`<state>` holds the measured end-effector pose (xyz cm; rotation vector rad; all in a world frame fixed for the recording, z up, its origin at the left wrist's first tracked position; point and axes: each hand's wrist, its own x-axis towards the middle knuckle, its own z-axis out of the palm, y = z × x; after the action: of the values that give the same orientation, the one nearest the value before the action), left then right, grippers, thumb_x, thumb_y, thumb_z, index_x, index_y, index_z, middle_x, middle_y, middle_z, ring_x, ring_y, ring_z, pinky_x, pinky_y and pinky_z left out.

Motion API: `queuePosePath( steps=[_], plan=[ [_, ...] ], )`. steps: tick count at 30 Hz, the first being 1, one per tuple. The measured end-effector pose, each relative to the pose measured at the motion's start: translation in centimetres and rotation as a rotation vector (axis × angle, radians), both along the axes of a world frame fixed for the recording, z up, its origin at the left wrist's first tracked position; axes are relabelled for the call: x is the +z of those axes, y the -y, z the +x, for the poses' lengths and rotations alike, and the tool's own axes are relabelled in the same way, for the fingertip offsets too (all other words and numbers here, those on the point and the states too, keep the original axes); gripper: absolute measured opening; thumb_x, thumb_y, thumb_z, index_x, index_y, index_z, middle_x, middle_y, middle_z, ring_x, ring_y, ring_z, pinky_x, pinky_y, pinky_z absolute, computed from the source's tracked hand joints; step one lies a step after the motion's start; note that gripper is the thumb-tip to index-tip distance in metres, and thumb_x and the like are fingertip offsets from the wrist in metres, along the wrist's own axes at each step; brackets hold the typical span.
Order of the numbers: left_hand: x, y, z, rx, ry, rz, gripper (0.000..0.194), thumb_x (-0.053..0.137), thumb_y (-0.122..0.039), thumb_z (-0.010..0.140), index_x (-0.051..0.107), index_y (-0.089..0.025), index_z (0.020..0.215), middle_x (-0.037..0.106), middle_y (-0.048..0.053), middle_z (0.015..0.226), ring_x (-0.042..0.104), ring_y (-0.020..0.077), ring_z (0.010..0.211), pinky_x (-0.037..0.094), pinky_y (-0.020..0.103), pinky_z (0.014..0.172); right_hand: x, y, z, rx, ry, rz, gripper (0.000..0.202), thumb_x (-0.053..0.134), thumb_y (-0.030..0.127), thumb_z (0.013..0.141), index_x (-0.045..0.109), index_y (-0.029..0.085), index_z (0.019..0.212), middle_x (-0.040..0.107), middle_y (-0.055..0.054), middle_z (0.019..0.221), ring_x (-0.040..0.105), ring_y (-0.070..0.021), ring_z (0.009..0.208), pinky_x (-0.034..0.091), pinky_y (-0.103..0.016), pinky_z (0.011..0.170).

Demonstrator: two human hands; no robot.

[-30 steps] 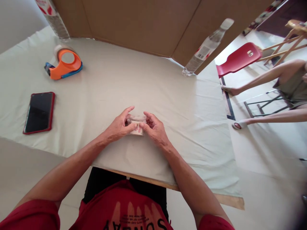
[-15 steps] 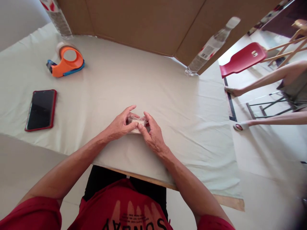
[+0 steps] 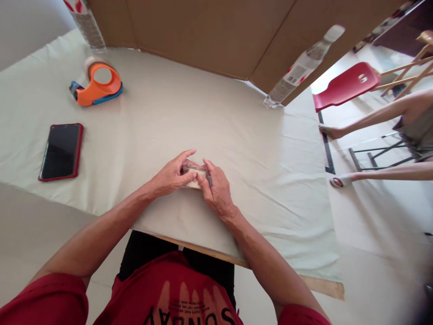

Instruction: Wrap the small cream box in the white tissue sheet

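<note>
A small pale, block-like pack with what looks like clear film on it [image 3: 193, 184] is held low over the cloth near the table's front edge. My left hand [image 3: 172, 175] grips its left end, thumb on the near face and forefinger raised. At the other end my right hand [image 3: 218, 188] closes round the pack, its thumb pressed near the left thumb. Both hands partly cover the pack, so its exact kind cannot be made out.
On the pale tablecloth [image 3: 162, 113] at the left lie a phone in a red case [image 3: 61, 152] and an orange tape dispenser [image 3: 99, 86]. Clear bottles [image 3: 299, 67] stand against a cardboard panel [image 3: 203, 36]. A seated person's legs [image 3: 379, 113] and a red chair [image 3: 352, 88] are right.
The view has shifted slightly, moving the background a little to the right. Both hands stay on the pack, with only small shifts of the thumbs and the right fingers.
</note>
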<state>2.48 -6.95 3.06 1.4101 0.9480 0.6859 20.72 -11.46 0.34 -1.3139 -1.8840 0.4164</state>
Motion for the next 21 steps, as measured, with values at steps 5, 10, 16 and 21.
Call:
queuePosePath(
  steps=[5, 10, 16, 21],
  plan=[
    [0.0, -0.1, 0.0, -0.009, -0.035, 0.03, 0.082, 0.068, -0.04, 0.083, 0.035, -0.013, 0.153, 0.07, 0.016, 0.123, 0.065, 0.02, 0.093, 0.048, 0.033, 0.079, 1.0, -0.6, -0.3, 0.012, -0.128, -0.039, 0.035, 0.047, 0.035, 0.101, 0.057, 0.021, 0.132, 0.07, -0.013, 0.117, 0.066, -0.0255, 0.108, 0.054, -0.046, 0.095],
    [0.4, 0.1, 0.0, -0.052, -0.012, 0.072, 0.078, 0.065, -0.037, 0.085, 0.035, -0.013, 0.152, 0.073, 0.009, 0.103, 0.065, 0.0177, 0.088, 0.045, 0.029, 0.074, 1.7, -1.5, -0.5, 0.013, -0.231, -0.201, 0.021, 0.053, 0.037, 0.097, 0.067, 0.023, 0.102, 0.073, -0.007, 0.099, 0.069, -0.0214, 0.09, 0.057, -0.04, 0.086],
    [0.5, 0.1, 0.1, -0.066, -0.059, 0.104, 0.08, 0.063, -0.039, 0.085, 0.034, -0.01, 0.153, 0.072, 0.011, 0.107, 0.062, 0.0167, 0.083, 0.042, 0.029, 0.068, 1.9, -1.8, -0.5, 0.002, -0.257, -0.229, 0.021, 0.051, 0.036, 0.097, 0.061, 0.023, 0.083, 0.067, -0.002, 0.075, 0.065, -0.018, 0.075, 0.054, -0.035, 0.078],
    [0.3, 0.0, 0.3, -0.083, -0.1, 0.15, 0.078, 0.059, -0.04, 0.087, 0.034, -0.009, 0.153, 0.073, 0.011, 0.106, 0.059, 0.0155, 0.079, 0.041, 0.029, 0.067, 2.0, -1.7, -0.7, -0.007, -0.222, -0.231, 0.024, 0.047, 0.036, 0.099, 0.056, 0.025, 0.08, 0.063, 0.001, 0.065, 0.062, -0.0174, 0.069, 0.052, -0.034, 0.076]
  ],
)
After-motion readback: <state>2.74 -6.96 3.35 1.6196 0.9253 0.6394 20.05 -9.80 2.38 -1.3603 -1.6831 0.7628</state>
